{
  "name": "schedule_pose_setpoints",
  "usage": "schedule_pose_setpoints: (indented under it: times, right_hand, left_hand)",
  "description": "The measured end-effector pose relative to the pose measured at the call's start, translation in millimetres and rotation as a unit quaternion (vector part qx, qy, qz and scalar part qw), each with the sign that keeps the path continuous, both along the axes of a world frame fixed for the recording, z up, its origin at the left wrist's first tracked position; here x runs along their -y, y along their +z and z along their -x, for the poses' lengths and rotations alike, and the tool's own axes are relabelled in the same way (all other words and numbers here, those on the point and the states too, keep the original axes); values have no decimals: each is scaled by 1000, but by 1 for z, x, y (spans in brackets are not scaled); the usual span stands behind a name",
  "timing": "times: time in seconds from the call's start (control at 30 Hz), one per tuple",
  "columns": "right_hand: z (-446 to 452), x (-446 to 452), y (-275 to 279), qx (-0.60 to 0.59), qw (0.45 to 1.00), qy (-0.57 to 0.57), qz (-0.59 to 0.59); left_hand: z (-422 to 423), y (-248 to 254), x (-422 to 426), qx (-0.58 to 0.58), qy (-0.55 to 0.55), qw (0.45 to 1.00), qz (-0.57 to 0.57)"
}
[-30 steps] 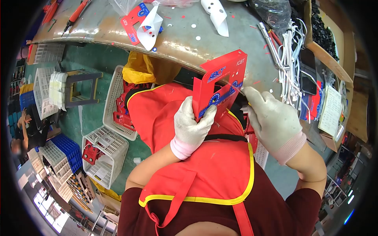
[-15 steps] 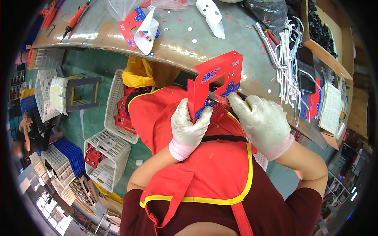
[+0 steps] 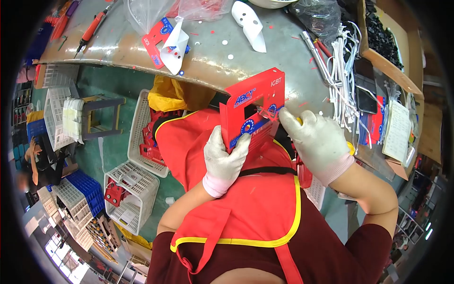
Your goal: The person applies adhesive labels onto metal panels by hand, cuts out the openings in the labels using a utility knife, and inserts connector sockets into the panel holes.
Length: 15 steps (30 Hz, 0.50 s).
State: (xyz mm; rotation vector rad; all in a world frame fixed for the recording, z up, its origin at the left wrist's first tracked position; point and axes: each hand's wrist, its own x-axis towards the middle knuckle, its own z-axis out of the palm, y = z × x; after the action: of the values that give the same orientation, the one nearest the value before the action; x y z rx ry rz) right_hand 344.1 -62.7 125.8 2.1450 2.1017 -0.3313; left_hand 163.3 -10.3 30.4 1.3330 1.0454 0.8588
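My left hand, in a white knit glove, grips the lower left corner of a red panel. The panel is upright and tilted, with a rectangular opening, blue "ABCY" lettering, "IGBT" and round blue dial prints. My right hand, gloved too, is closed at the panel's right edge, around a small slim tool with a bit of yellow showing. A thin tip and a reddish scrap show by the opening; the tool's kind is mostly hidden by the fingers.
On the metal table lie another printed red sheet with peeled white backing, a white backing strip, a red screwdriver, white cable ties, a notebook and a box of black parts. White crates stand left.
The panel has shifted slightly left and down in my left hand. My right hand stays at its right edge, and a yellow part now shows between its fingers.
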Motion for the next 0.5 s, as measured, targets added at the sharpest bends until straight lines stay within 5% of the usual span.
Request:
schedule_pose_setpoints:
  times: [0.13,0.2,0.33,0.5]
  right_hand:
    - [1,-2,22,-92,993,-37,69]
    - [-4,3,23,-133,989,-62,35]
    - [-11,-2,25,-266,952,-138,53]
    - [-12,-2,11,-272,954,-114,60]
  left_hand:
    - [2,-2,-1,-6,-3,1000,8]
    - [3,0,-3,-45,-26,995,-83]
    - [2,-1,-1,-24,-20,999,-38]
    - [3,0,-2,-44,-34,994,-89]
